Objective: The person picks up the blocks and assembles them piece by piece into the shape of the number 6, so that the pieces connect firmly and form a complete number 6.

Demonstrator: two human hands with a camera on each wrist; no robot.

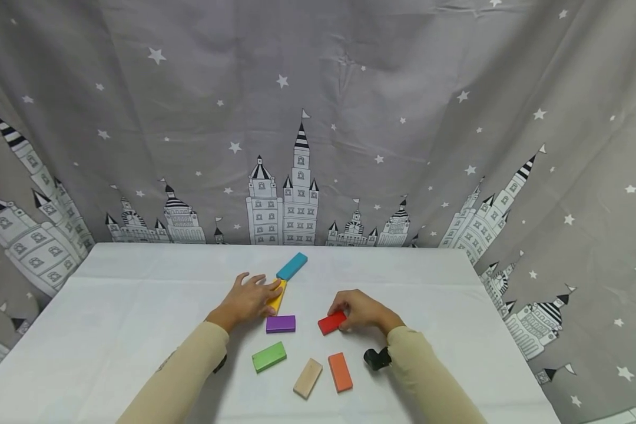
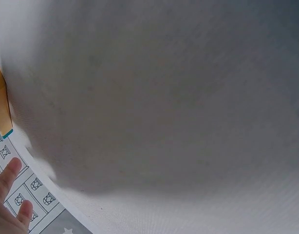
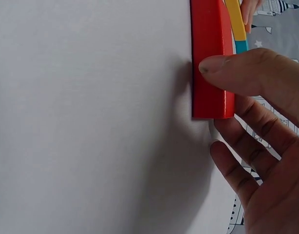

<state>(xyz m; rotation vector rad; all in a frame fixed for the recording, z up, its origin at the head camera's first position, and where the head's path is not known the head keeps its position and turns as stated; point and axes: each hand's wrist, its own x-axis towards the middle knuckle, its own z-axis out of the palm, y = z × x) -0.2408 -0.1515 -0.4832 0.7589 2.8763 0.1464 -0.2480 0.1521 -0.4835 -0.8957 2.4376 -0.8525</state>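
Observation:
My left hand (image 1: 248, 300) holds a yellow block (image 1: 279, 298) between thumb and fingers, its other fingers spread. The far end of that block meets a blue block (image 1: 292, 267), and a purple block (image 1: 281, 324) lies just by its near end. In the left wrist view only some fingers and part of the yellow block (image 2: 1, 100) show at the left edge. To the right, my right hand (image 1: 364, 310) pinches a red block (image 1: 330, 323). The right wrist view has the thumb across the top of the red block (image 3: 207, 34), with other fingers partly hidden behind it.
Nearer on the white table (image 1: 138, 294) lie a green block (image 1: 269, 357), a bare-wood block (image 1: 308, 378) and an orange block (image 1: 340, 372). Behind the table's far edge hangs a grey curtain (image 1: 201, 118) printed with castles and stars.

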